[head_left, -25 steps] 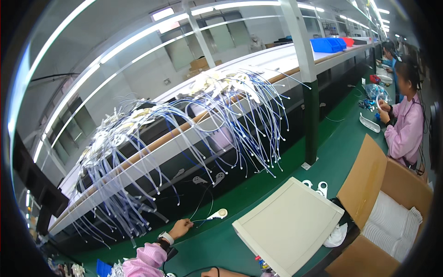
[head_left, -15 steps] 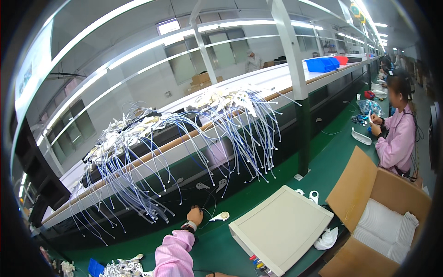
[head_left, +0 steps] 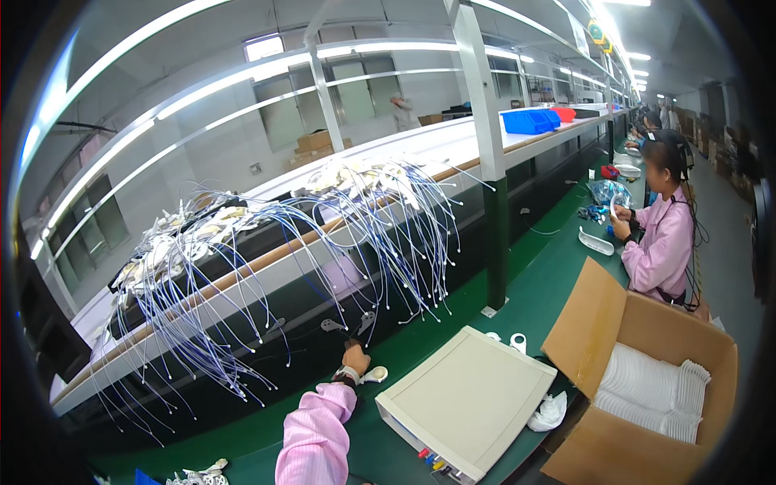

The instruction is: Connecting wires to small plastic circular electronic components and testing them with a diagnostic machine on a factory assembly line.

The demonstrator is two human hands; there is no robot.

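Observation:
My left hand (head_left: 355,356), in a pink sleeve with a pale band at the wrist, reaches over the green bench beneath the shelf edge. Its fingers look curled together; what they hold, if anything, is hidden. Just past the fingertips are a white flat-headed part (head_left: 366,320) and a similar white part (head_left: 330,325) with a thin cable. A white part with a round cream disc (head_left: 377,373) lies right beside the wrist. Above hang many white and blue cables (head_left: 420,259) from a heap of white parts (head_left: 194,234) on the shelf. My right hand is out of view.
A beige box-shaped device (head_left: 469,396) with coloured plugs stands right of my arm. Beyond it sits an open carton (head_left: 703,347) of stacked white pieces (head_left: 647,388). A green post (head_left: 496,242) rises behind. A co-worker in pink (head_left: 667,234) sits along the bench.
My left hand has moved forward, past the disc part and up to the two white parts near the shelf. The whole view has shifted, so the scene lies further left.

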